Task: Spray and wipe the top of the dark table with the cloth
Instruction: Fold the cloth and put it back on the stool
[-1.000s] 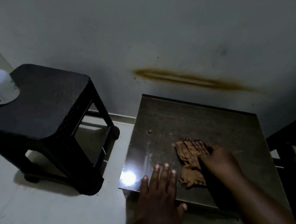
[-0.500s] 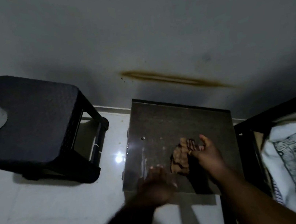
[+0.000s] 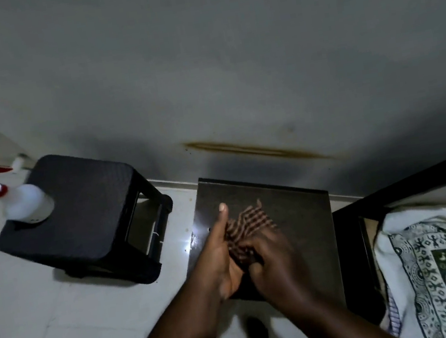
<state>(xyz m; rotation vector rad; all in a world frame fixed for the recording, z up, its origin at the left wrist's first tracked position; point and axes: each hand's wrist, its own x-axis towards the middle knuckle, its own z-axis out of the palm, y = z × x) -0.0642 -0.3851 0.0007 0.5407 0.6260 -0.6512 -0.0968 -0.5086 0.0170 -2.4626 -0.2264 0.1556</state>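
The dark table [image 3: 298, 215] stands against the wall, its top glossy with a bright glare at the left edge. A brown checked cloth [image 3: 250, 221] is lifted above the tabletop between both hands. My left hand [image 3: 220, 256] holds its left side with the thumb pointing up. My right hand [image 3: 272, 257] grips its lower part, blurred by motion. A white spray bottle [image 3: 22, 198] with a red trigger stands on a black stool, far left of both hands.
The black plastic stool [image 3: 83, 207] stands on the pale tiled floor left of the table. A dark bed frame [image 3: 353, 236] with a patterned white sheet [image 3: 444, 266] is close on the right. A brown streak [image 3: 256, 149] marks the wall.
The cloth lay on the tabletop under my right hand; now both hands hold it raised. My left hand left the table's front edge. The view pulled back and higher.
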